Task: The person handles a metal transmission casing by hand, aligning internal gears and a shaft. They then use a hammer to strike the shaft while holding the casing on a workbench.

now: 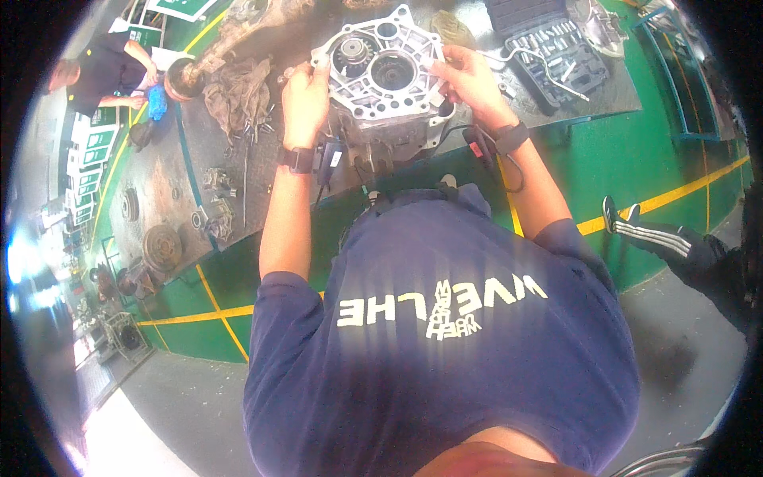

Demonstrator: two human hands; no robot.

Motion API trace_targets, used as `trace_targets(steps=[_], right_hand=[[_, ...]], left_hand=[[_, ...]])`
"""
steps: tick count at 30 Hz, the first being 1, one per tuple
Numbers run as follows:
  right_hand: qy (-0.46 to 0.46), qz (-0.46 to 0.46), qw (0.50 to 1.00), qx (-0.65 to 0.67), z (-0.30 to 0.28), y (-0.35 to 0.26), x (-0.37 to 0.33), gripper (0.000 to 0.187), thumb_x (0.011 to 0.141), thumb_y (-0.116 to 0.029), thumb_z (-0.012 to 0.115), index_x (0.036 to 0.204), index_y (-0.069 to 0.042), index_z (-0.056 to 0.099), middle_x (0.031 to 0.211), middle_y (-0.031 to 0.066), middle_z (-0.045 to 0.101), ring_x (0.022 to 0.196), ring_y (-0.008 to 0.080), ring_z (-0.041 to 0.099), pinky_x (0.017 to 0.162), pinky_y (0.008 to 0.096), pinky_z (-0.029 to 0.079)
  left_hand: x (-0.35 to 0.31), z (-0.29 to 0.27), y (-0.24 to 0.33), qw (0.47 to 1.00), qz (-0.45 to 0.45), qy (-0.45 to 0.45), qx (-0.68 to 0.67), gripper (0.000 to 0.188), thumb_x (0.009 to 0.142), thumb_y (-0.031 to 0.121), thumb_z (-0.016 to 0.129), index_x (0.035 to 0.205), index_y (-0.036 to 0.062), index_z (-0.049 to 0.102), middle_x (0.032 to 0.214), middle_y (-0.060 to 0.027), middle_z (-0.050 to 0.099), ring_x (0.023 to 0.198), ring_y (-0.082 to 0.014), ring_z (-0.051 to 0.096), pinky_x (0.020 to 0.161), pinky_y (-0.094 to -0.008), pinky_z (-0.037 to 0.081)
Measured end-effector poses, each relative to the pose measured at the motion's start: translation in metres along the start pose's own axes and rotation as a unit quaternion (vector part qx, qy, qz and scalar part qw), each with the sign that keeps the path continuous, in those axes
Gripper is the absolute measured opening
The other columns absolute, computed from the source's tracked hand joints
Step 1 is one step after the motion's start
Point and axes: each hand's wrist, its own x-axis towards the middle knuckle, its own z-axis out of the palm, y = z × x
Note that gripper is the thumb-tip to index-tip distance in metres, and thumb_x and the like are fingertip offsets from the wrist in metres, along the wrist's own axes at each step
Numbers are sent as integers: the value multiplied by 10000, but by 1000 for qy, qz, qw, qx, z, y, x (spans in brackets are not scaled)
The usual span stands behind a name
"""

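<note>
A silver metal gearbox housing (367, 95) lies at the near edge of the workbench, its open face up. A toothed gear (354, 52) sits in its left opening, and a round bore (395, 73) shows to the right of that. My left hand (305, 102) grips the left rim with its fingers curled in. Around the right rim my right hand (475, 83) is closed, thumb and fingers on the edge. Fingertips on the far side of the rim are partly hidden. Dark straps with small boxes circle both wrists.
An open socket set (556, 63) lies at the right with a bent metal pipe (544, 70) across it. Brown rags (238, 97) and metal parts (214, 216) spread over the bench's left. Another person (107, 73) works at far left; someone's legs (671, 242) show at right.
</note>
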Motion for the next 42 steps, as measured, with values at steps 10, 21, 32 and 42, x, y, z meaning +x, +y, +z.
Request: trace_targets(steps=[10, 21, 32, 42], right_hand=[[10, 7, 1000, -17, 0, -3, 6, 453, 909, -235, 731, 1256, 39, 635, 828, 62, 716, 589, 90, 615, 492, 234, 486], [43, 49, 998, 16, 7, -3, 4, 353, 936, -245, 731, 1206, -27, 667, 856, 1, 719, 594, 32, 568, 496, 195, 410], [69, 71, 995, -1, 13, -7, 3, 329, 924, -266, 746, 1146, -24, 712, 797, 0, 706, 584, 28, 549, 479, 203, 379], [63, 69, 996, 2, 10, -8, 4, 355, 928, -272, 748, 1153, -1, 700, 749, 14, 701, 589, 34, 564, 491, 206, 399]], left_hand=[[1, 12, -16, 997, 45, 55, 8, 542, 1002, 476, 550, 903, -50, 634, 791, -242, 658, 797, -408, 670, 732, -484, 490], [-2, 19, -3, 993, -79, 16, -90, 443, 1010, 387, 606, 1001, -55, 639, 715, -118, 622, 647, -192, 567, 624, -372, 455], [5, 25, -13, 978, -113, -25, -176, 352, 1048, 292, 574, 1048, -50, 660, 872, -18, 648, 797, -78, 526, 725, -258, 437], [6, 29, -11, 982, -72, 32, -172, 367, 1025, 320, 603, 965, -38, 652, 687, -35, 598, 656, -83, 473, 600, -289, 407]])
